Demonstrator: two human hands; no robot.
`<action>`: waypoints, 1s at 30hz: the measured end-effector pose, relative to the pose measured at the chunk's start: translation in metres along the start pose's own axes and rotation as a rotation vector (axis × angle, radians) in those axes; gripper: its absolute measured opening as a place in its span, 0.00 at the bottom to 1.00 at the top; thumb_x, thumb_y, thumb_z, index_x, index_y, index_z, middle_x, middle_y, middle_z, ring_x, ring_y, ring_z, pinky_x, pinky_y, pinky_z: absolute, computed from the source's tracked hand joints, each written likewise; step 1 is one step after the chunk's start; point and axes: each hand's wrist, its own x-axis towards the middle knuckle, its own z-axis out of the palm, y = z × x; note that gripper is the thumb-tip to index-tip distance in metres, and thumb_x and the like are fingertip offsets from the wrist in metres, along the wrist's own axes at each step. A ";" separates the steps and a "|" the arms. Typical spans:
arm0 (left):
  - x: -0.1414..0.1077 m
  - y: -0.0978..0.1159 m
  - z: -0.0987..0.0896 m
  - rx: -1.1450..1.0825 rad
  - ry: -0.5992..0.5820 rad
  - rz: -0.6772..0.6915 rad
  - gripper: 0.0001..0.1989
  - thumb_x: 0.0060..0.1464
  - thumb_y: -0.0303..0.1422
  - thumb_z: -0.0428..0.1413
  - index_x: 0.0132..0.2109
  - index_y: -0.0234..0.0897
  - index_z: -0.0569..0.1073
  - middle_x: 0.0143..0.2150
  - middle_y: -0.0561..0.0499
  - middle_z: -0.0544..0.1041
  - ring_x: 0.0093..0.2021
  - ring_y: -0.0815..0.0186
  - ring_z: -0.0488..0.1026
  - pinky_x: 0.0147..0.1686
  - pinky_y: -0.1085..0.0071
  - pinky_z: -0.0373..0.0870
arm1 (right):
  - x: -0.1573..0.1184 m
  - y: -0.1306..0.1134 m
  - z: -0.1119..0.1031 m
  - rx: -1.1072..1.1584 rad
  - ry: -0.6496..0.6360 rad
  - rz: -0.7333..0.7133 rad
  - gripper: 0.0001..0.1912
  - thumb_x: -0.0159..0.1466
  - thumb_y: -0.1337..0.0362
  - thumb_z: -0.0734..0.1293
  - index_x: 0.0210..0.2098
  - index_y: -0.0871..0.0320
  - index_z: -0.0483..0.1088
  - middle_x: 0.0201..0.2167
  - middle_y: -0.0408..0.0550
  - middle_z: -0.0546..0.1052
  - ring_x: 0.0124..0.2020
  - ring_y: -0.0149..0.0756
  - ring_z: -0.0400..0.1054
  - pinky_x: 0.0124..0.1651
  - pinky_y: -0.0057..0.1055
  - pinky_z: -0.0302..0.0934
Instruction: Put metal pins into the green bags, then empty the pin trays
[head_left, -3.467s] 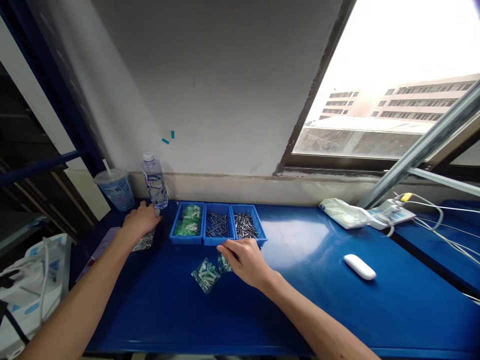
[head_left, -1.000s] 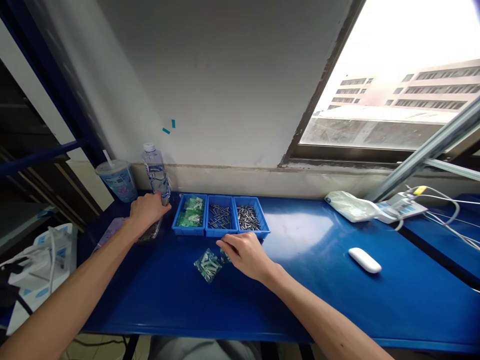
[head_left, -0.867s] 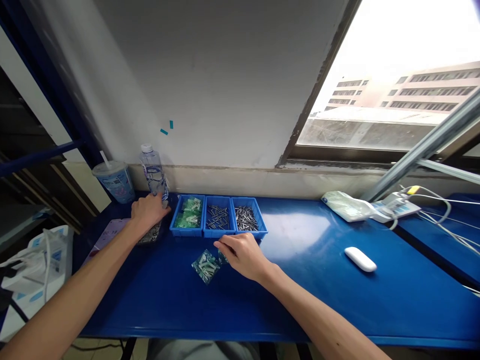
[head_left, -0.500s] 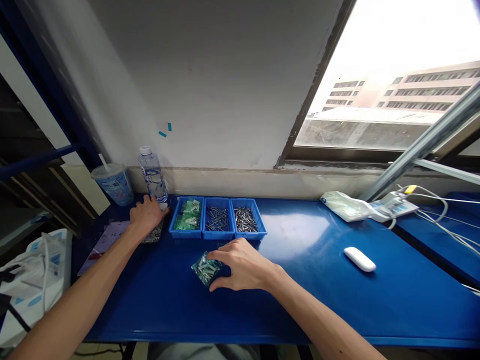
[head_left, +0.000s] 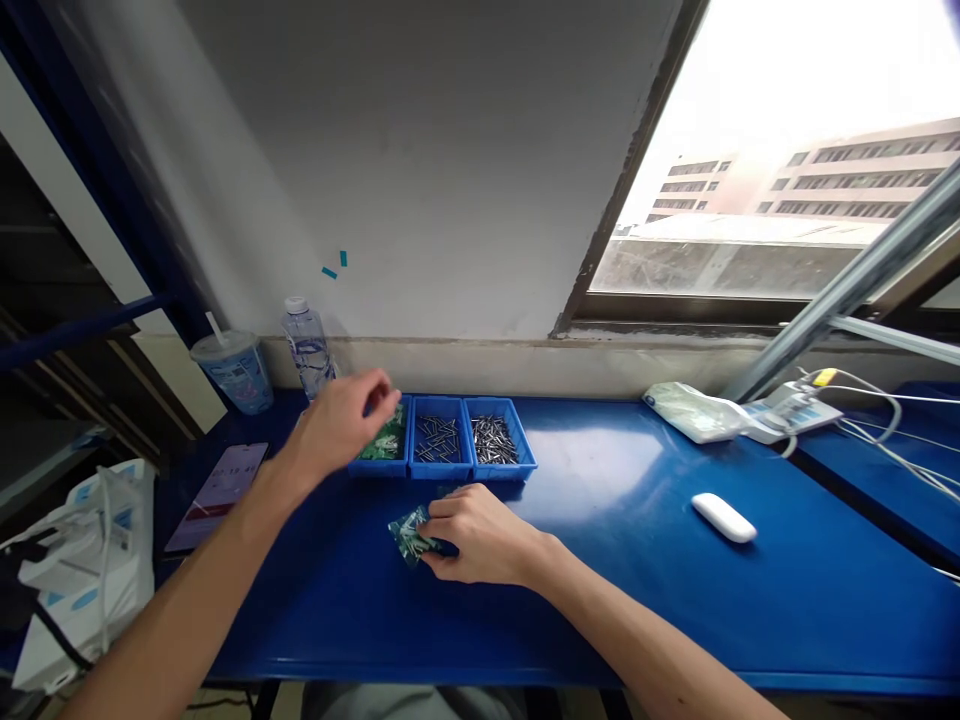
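Observation:
My right hand (head_left: 480, 535) pinches the edge of a small clear plastic bag (head_left: 407, 535) with pale, slim pieces inside, low over the blue table. Up and to the left, my left hand (head_left: 341, 420) hovers by the left blue bin, its fingers curled and thumb close to them; whether anything sits between the tips is hidden. That left bin (head_left: 379, 468) holds green-tinted little bags and is partly covered by the hand. The middle bin (head_left: 439, 467) contains dark screws or pins. Shinier, short metal pieces (head_left: 493, 440) fill the right bin (head_left: 526, 462).
Behind my left arm stand a water bottle (head_left: 307, 345) and a lidded cup with a straw (head_left: 238, 372). A phone (head_left: 221, 490) lies at left, near a white power strip (head_left: 112, 570). Rightward are a white oval case (head_left: 724, 518), a plastic packet (head_left: 694, 412) and cables (head_left: 892, 440).
My left hand has lifted from the dark object beside the bottle and moved right, to the left bin. My right hand's fingers have closed on the small bag.

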 end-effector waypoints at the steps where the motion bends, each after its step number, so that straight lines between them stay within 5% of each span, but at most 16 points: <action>1: -0.006 0.009 0.010 -0.071 0.039 0.092 0.12 0.71 0.40 0.51 0.39 0.39 0.70 0.32 0.52 0.76 0.30 0.65 0.73 0.32 0.68 0.66 | 0.000 0.000 0.003 -0.008 0.030 -0.024 0.08 0.64 0.66 0.69 0.33 0.57 0.81 0.24 0.42 0.75 0.23 0.30 0.63 0.29 0.31 0.52; 7: -0.038 0.014 0.056 -0.129 0.138 0.462 0.06 0.71 0.30 0.52 0.51 0.39 0.71 0.36 0.51 0.78 0.35 0.64 0.75 0.39 0.67 0.71 | 0.002 0.005 0.006 0.079 0.378 -0.070 0.12 0.64 0.72 0.64 0.28 0.58 0.77 0.21 0.42 0.72 0.21 0.28 0.60 0.28 0.29 0.52; 11: -0.037 0.000 0.058 -0.141 0.214 0.502 0.12 0.69 0.25 0.53 0.56 0.39 0.70 0.43 0.49 0.80 0.41 0.64 0.77 0.43 0.67 0.75 | 0.001 0.010 -0.012 0.442 0.601 0.268 0.10 0.67 0.66 0.64 0.29 0.57 0.73 0.21 0.40 0.69 0.21 0.27 0.60 0.26 0.26 0.53; 14: -0.034 -0.004 0.058 -0.139 0.298 0.540 0.15 0.68 0.23 0.56 0.58 0.42 0.71 0.47 0.48 0.81 0.46 0.63 0.77 0.47 0.65 0.76 | 0.001 0.016 -0.024 0.860 0.604 0.526 0.17 0.70 0.55 0.65 0.28 0.56 0.68 0.18 0.38 0.65 0.18 0.27 0.57 0.22 0.26 0.51; 19: -0.038 0.001 0.064 -0.085 0.330 0.588 0.14 0.67 0.27 0.58 0.55 0.49 0.76 0.52 0.47 0.80 0.51 0.60 0.75 0.49 0.63 0.77 | 0.004 0.015 -0.024 1.258 0.482 0.576 0.23 0.71 0.45 0.64 0.28 0.55 0.65 0.17 0.38 0.67 0.15 0.28 0.57 0.20 0.27 0.53; 22: -0.040 0.005 0.066 -0.133 0.268 0.606 0.11 0.70 0.28 0.55 0.52 0.47 0.79 0.50 0.47 0.82 0.51 0.60 0.75 0.51 0.61 0.77 | 0.003 0.011 -0.018 1.060 0.407 0.530 0.25 0.74 0.46 0.60 0.25 0.54 0.62 0.16 0.40 0.67 0.16 0.29 0.58 0.22 0.28 0.55; 25: -0.040 0.006 0.065 -0.238 0.251 0.610 0.11 0.71 0.28 0.52 0.52 0.44 0.78 0.46 0.47 0.84 0.49 0.60 0.77 0.50 0.61 0.77 | -0.001 0.009 -0.014 0.539 0.516 0.381 0.23 0.75 0.54 0.58 0.24 0.54 0.62 0.18 0.41 0.66 0.19 0.29 0.57 0.26 0.29 0.55; 30: -0.042 0.005 0.072 -0.347 0.255 0.519 0.04 0.69 0.32 0.59 0.49 0.41 0.76 0.40 0.51 0.84 0.42 0.64 0.80 0.45 0.65 0.77 | -0.006 0.011 -0.013 0.210 0.631 0.221 0.06 0.73 0.62 0.62 0.45 0.56 0.69 0.34 0.48 0.78 0.25 0.31 0.66 0.30 0.29 0.60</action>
